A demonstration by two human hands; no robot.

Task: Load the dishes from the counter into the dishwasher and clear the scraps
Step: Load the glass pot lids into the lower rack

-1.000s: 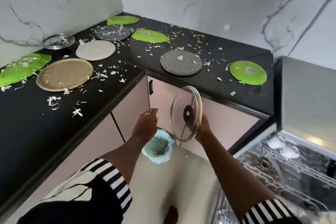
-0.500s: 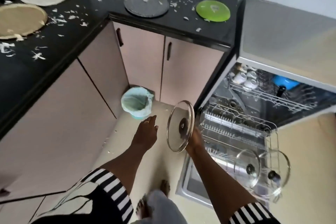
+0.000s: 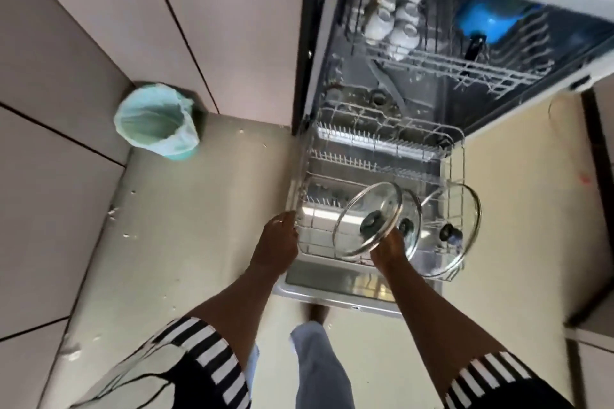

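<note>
Your right hand (image 3: 387, 251) grips the glass lid (image 3: 365, 209) by its lower rim, tilted on edge over the front of the pulled-out lower rack (image 3: 375, 139), right in front of two more lids (image 3: 463, 209) standing there. Your left hand (image 3: 275, 242) is relaxed, fingers loose by the rack's front left corner, can't tell if it's touching

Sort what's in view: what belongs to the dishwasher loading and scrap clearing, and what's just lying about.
Job in hand:
glass lid held by the right hand
left hand by the lower rack
two racked lids
lined bin
floor scraps

Lying about:
white cups and blue bowl in the upper rack
cabinet doors
</note>
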